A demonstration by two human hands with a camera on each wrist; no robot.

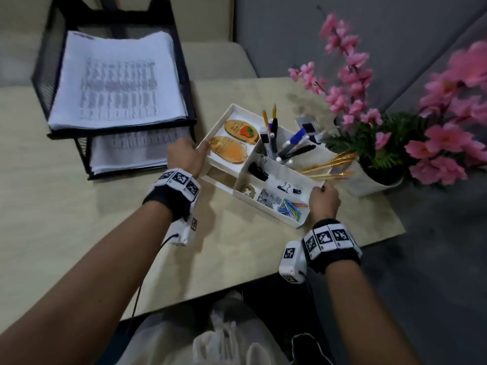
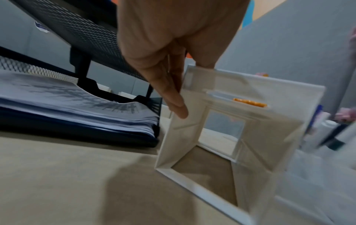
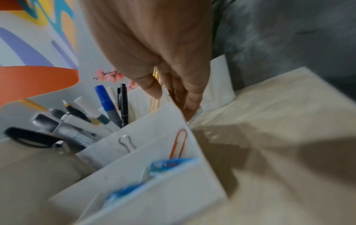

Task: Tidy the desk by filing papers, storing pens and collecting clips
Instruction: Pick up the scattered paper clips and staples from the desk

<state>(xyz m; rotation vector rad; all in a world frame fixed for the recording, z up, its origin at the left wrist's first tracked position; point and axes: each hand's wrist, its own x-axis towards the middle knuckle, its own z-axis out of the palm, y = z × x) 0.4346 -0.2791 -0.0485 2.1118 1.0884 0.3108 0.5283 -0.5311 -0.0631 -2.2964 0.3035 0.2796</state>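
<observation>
A white desk organizer [image 1: 276,177] stands mid-desk, holding pens [image 1: 290,143], black binder clips [image 1: 257,171] and coloured paper clips [image 1: 288,208]. My left hand [image 1: 200,154] pinches the organizer's left wall [image 2: 192,137], thumb on the top rim and fingers [image 2: 173,94] flat along the outside. At the opposite side my right hand [image 1: 320,189] grips the right wall [image 3: 173,121], thumb inside and fingers [image 3: 190,99] outside. An orange paper clip [image 3: 179,144] leans inside, near blue-capped and black pens [image 3: 115,106]. A black mesh paper tray [image 1: 42,75] at the left holds stacked printed papers [image 1: 116,80] on both tiers.
Gold-handled brushes [image 1: 329,164] stick out of the organizer toward a white pot of pink flowers [image 1: 376,177] at the right. Two orange tags [image 1: 237,143] lie in the organizer's upper tray. The desk edge [image 1: 237,288] runs close in front of me, with a white bag [image 1: 226,338] below it.
</observation>
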